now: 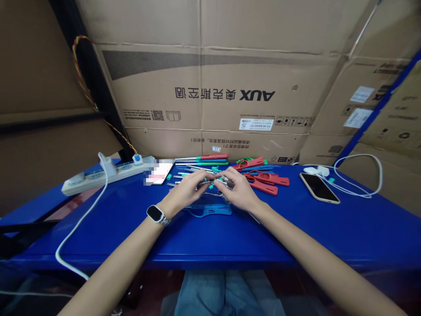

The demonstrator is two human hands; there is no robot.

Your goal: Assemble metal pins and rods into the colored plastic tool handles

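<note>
My left hand (194, 184) and my right hand (237, 189) meet over the middle of the table. Both have bent fingers closed around small parts that the fingers mostly hide. Around and beneath them lie thin metal tubes (192, 170) and small teal pieces (215, 169). A blue long-lighter handle shell (213, 210) lies on the table just in front of my hands. Right of my right hand are several red handle shells (268, 177), with blue shells (259, 168) among them. Behind my hands, long lighters with red, blue and green handles (213, 159) lie side by side.
A white power strip (108, 174) with a plugged-in cable stands at the left. Beside it lies a white sheet or screen (160, 172), partly blurred. At the right are a phone (319, 188) and a looped white cable (358, 195). Cardboard (213, 70) walls the blue table (197, 239).
</note>
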